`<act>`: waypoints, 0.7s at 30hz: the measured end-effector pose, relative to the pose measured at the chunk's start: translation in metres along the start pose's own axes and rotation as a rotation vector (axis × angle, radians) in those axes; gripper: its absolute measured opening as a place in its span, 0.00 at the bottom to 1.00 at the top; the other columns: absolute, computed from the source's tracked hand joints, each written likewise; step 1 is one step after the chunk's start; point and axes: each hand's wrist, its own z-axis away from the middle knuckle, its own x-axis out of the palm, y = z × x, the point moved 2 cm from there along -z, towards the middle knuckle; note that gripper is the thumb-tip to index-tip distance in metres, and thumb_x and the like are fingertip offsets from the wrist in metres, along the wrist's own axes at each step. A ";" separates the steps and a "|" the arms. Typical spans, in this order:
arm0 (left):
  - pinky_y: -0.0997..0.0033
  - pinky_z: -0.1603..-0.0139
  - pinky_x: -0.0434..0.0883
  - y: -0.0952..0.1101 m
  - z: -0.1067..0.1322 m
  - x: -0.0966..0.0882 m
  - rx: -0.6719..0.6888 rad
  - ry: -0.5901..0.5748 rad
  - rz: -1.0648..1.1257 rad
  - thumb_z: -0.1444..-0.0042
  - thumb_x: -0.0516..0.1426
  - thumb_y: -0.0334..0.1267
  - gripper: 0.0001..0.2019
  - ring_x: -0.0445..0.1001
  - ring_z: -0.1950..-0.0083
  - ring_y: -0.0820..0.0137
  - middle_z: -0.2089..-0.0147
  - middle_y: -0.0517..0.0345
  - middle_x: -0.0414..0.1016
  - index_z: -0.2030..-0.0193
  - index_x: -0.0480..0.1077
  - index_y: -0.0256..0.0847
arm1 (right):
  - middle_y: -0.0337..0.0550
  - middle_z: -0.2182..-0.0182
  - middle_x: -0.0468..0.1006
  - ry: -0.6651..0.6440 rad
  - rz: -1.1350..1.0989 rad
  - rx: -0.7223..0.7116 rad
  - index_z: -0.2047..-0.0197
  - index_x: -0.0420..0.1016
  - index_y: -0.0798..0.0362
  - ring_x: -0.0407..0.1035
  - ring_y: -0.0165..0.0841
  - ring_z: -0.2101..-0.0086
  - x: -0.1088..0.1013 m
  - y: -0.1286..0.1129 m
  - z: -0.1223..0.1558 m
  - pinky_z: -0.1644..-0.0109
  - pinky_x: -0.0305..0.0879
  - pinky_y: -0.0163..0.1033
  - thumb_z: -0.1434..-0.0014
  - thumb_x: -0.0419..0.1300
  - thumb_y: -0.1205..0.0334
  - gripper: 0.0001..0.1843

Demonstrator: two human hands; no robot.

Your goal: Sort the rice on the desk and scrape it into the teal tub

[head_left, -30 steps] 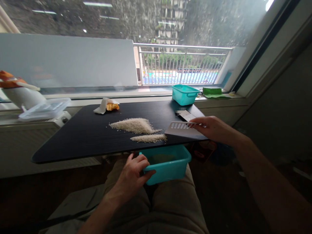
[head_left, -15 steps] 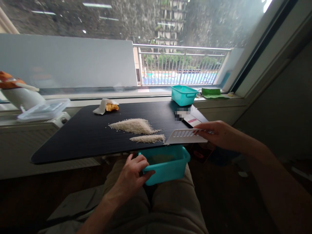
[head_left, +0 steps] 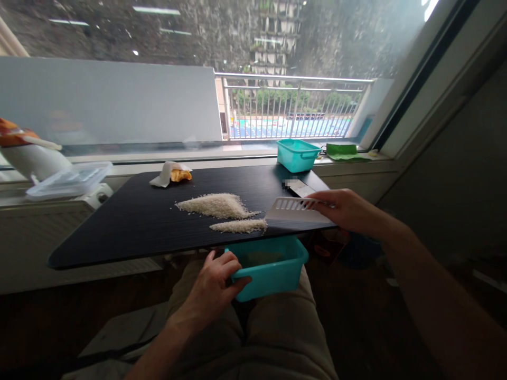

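Observation:
My left hand (head_left: 214, 287) grips the left end of a teal plastic basket (head_left: 273, 269) resting on my lap, just under the near edge of the black table (head_left: 130, 221). My right hand (head_left: 344, 210) holds a white slotted plastic scraper (head_left: 291, 210) flat-edged on the table, its left edge touching a small strip of white rice (head_left: 238, 226). A larger pile of rice (head_left: 216, 205) lies just behind the strip.
A second teal basket (head_left: 297, 154) stands at the table's far right by the window sill. A crumpled white wrapper with something orange (head_left: 172, 174) lies at the far edge. A clear plastic lid (head_left: 69, 179) and a green cloth (head_left: 346, 152) sit on the sill.
My right hand drew the scraper back toward the table's near edge half a second ago, then returned it against the small rice strip. My left hand and the basket stayed put.

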 end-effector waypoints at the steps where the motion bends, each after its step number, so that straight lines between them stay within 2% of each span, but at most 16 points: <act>1: 0.39 0.35 0.53 0.000 0.000 0.000 0.001 -0.001 0.000 0.41 0.59 0.41 0.09 0.73 0.61 0.66 0.64 0.62 0.72 0.70 0.67 0.42 | 0.43 0.66 0.85 0.011 0.028 -0.006 0.54 0.83 0.52 0.76 0.35 0.70 0.001 -0.001 -0.004 0.68 0.67 0.35 0.39 0.56 0.57 0.17; 6: 0.37 0.35 0.52 0.000 -0.001 -0.001 -0.004 -0.001 0.002 0.41 0.59 0.40 0.09 0.73 0.61 0.66 0.65 0.63 0.72 0.70 0.67 0.42 | 0.43 0.67 0.85 0.026 0.045 -0.032 0.56 0.83 0.52 0.76 0.35 0.70 0.006 -0.003 -0.011 0.66 0.67 0.35 0.40 0.56 0.59 0.16; 13: 0.37 0.35 0.52 0.000 0.000 0.000 -0.014 0.003 0.015 0.41 0.59 0.40 0.08 0.73 0.61 0.65 0.64 0.62 0.72 0.70 0.67 0.42 | 0.45 0.61 0.85 -0.064 -0.049 0.022 0.53 0.82 0.53 0.76 0.37 0.66 0.006 0.005 0.003 0.65 0.70 0.36 0.39 0.56 0.56 0.17; 18: 0.37 0.35 0.52 -0.001 0.001 0.000 -0.017 0.008 0.018 0.41 0.59 0.41 0.10 0.73 0.61 0.66 0.65 0.63 0.72 0.71 0.66 0.42 | 0.42 0.67 0.85 -0.093 -0.084 0.006 0.56 0.83 0.52 0.76 0.36 0.70 0.004 -0.001 0.011 0.69 0.69 0.34 0.40 0.57 0.57 0.15; 21: 0.37 0.35 0.52 -0.001 0.001 -0.001 -0.019 0.007 0.021 0.41 0.59 0.42 0.11 0.73 0.61 0.66 0.65 0.62 0.72 0.71 0.65 0.43 | 0.42 0.66 0.85 -0.108 -0.080 -0.020 0.56 0.83 0.51 0.76 0.36 0.69 0.001 -0.005 0.012 0.68 0.69 0.34 0.39 0.57 0.56 0.15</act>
